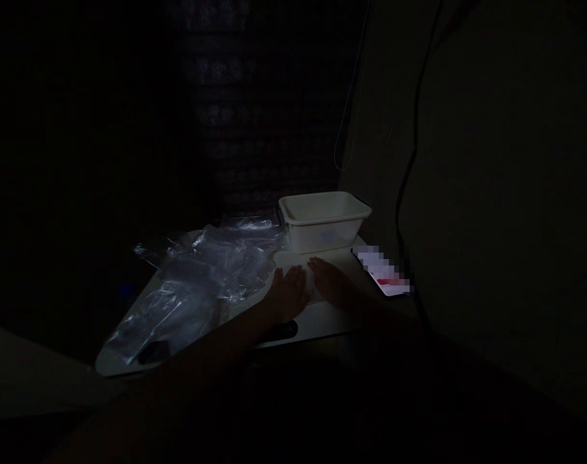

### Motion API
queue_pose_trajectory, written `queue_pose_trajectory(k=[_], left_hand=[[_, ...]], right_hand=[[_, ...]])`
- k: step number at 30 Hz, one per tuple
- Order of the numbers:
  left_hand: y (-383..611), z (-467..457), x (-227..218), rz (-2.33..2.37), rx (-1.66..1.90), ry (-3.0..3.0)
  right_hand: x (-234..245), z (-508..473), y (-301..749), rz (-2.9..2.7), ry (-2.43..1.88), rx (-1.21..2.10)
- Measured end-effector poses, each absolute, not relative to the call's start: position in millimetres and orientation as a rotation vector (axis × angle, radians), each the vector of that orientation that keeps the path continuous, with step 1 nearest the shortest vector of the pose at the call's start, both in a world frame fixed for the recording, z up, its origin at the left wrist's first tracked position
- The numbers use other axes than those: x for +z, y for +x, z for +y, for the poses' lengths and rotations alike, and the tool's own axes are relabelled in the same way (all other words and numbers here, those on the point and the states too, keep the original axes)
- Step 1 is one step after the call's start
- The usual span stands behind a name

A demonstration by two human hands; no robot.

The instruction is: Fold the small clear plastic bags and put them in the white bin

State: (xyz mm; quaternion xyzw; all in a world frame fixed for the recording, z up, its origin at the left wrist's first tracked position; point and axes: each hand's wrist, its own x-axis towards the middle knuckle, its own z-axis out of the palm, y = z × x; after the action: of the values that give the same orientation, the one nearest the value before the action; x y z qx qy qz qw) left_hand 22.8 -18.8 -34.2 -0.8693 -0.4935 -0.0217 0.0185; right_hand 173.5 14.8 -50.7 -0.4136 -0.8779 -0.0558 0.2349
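In dim light, my left hand (288, 293) lies with its palm down and fingers stretched out on a pale, thin sheet (293, 259). Whether the sheet is plastic, paper or cloth I cannot make out. Just to the right, my right hand (329, 280) rests its extended fingers on the same sheet, their tips pointing toward my left hand. Both hands look open, and neither grips anything visible. Clear plastic bags (216, 258) lie in a crumpled spread to the left of my left hand.
A white plastic tub (325, 235) stands at the back of the white table (317, 322). At the right edge lies a lit phone (380, 270). Dark oval shapes (283, 331) show near the front edge. A cable (413, 148) hangs along the right wall.
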Motion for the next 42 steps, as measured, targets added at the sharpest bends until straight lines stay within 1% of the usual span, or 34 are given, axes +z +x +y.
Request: queue_pose_trajectory(k=[8, 17, 27, 33, 42], left_hand=[[25.0, -17.4, -36.1, -1.531, -0.041, -2.737], [23.8, -16.9, -36.4, -1.592, -0.013, -2.677], [22.1, -14.4, -35.3, -1.648, 0.036, -2.586], [21.2, -12.7, -36.3, -1.681, 0.062, -2.575], [20.4, -12.0, -36.9, -1.694, 0.039, -2.581]], right_hand=[[-55.7, 16.8, 163.4, -2.489, -1.107, -0.197], [-60.2, 10.6, 171.0, -2.475, -1.299, -0.249], [-67.4, 11.6, 187.7, -2.382, -1.361, -0.411], [-57.2, 5.2, 209.5, -2.538, -1.265, -0.477], [-52.3, 3.0, 205.4, -2.489, -1.379, -0.283]])
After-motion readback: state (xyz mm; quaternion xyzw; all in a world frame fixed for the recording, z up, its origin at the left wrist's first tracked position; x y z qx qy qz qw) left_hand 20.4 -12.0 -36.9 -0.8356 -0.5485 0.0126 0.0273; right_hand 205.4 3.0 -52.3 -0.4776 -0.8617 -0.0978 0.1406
